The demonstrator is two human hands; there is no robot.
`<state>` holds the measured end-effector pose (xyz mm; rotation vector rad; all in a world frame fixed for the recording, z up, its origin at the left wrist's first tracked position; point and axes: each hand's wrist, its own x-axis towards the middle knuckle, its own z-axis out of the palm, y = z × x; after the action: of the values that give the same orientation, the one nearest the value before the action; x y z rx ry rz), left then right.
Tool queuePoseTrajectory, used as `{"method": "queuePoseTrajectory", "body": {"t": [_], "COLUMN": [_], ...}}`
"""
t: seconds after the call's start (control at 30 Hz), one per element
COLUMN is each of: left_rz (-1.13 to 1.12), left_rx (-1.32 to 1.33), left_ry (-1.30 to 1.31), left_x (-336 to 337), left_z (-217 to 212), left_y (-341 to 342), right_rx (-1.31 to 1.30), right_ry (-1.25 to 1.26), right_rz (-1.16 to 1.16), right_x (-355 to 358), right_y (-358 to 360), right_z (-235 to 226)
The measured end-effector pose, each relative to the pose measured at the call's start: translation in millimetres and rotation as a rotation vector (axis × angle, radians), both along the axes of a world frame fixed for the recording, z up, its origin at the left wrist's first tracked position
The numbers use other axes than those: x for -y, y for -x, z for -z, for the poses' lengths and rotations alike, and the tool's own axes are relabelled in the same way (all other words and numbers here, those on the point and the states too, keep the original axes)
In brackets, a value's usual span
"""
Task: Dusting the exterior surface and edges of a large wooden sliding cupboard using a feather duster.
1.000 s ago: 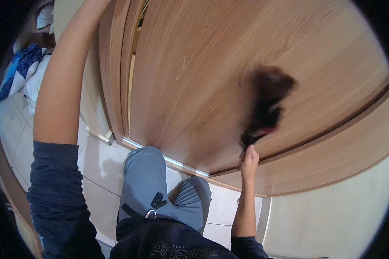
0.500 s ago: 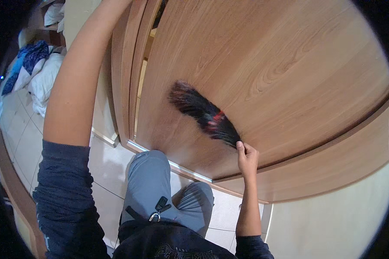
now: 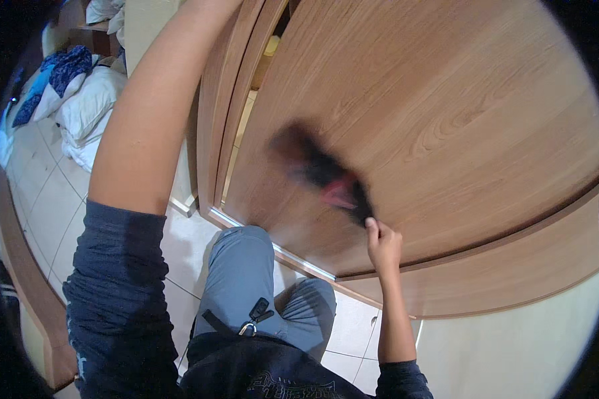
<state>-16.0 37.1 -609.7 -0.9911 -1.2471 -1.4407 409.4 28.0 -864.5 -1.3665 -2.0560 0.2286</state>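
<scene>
My right hand [image 3: 385, 245] is closed around the end of a feather duster [image 3: 346, 189], black with a red patch. The duster slants up and left from my fist across a wooden sliding door [image 3: 439, 100], and its far tip is smeared by motion. Whatever handle it has is hidden in my fingers. My left forearm [image 3: 140, 133] reaches up along the door's left edge and leaves the picture at the top, so the left hand itself is out of sight.
A narrow gap [image 3: 243, 133] runs between the door and the upright frame beside it. White and blue cloth bundles [image 3: 90, 110] lie on the tiled floor [image 3: 46, 179] at the left. A curved wooden edge [image 3: 30, 299] stands at the lower left.
The duster's feathers have blurred and swung slightly, still in my right hand against the door. The whole view has shifted a little, moving the door and cloths rightward in the picture.
</scene>
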Motion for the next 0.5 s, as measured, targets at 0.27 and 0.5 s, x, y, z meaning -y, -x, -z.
{"method": "queuePoseTrajectory", "body": {"t": [0.27,0.5], "left_rz": [-0.008,0.113], "left_rx": [0.013,0.093], "left_ry": [0.002,0.107], "left_x": [1.5,6.7], "left_z": [1.3,1.1], "left_y": [0.5,-2.7], "right_rx": [0.191,0.08], "right_ry": [-0.005,0.046], "right_rz": [-0.012,-0.036], "right_x": [3.9,1.7], "right_y": [-6.1,10.9], "right_z": [28.2,0.2]}}
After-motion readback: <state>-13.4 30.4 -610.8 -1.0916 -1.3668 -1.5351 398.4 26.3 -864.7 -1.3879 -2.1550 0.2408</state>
